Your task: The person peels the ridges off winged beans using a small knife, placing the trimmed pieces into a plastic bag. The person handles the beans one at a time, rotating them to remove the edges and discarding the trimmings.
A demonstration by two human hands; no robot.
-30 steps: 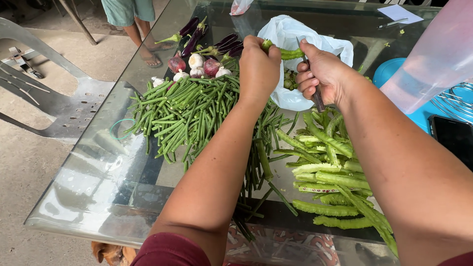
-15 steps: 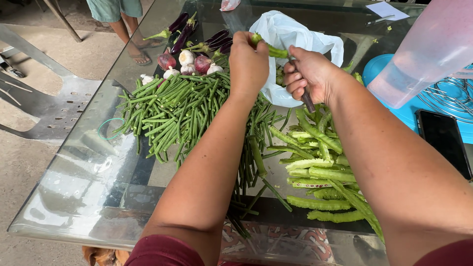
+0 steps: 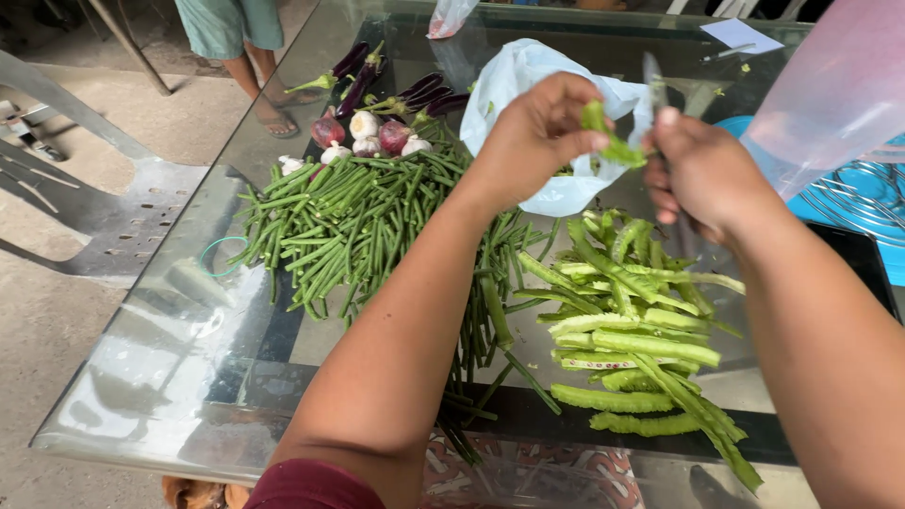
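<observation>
Glass tabletop [image 3: 170,377] piled with veg. Left hand [image 3: 533,137] pinches a winged bean [image 3: 608,141] above the white bag [image 3: 528,75]; right hand [image 3: 702,170] clamps a knife [image 3: 653,80]. Bean looks light, crisp and snappable, best held mid-pod.

Green beans [image 3: 349,221]; purple eggplants [image 3: 424,91]; white bag [image 3: 528,80].

Crowded far side, open near-left corner

Long beans [image 3: 349,226], winged beans [image 3: 632,330] and a white bag [image 3: 528,85] fill the counter's [image 3: 141,377] middle; bare glass lies left of the rubber band [image 3: 222,256].
</observation>
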